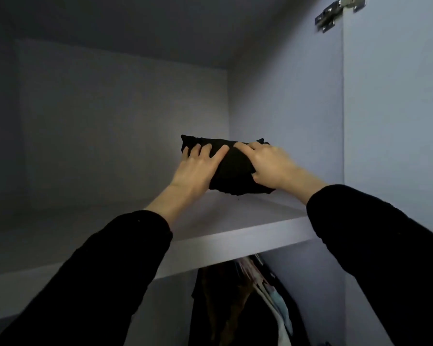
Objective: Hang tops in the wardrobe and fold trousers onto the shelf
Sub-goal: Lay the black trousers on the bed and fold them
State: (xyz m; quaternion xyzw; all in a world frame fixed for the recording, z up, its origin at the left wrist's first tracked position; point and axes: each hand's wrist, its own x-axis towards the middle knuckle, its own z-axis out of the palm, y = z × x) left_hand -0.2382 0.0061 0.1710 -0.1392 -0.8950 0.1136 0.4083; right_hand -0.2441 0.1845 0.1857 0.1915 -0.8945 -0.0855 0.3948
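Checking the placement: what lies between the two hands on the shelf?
Head view: the folded black trousers fill the gap between the left hand and right hand, above the shelf.

one folded trousers (231,166), two hands, one shelf (235,236)
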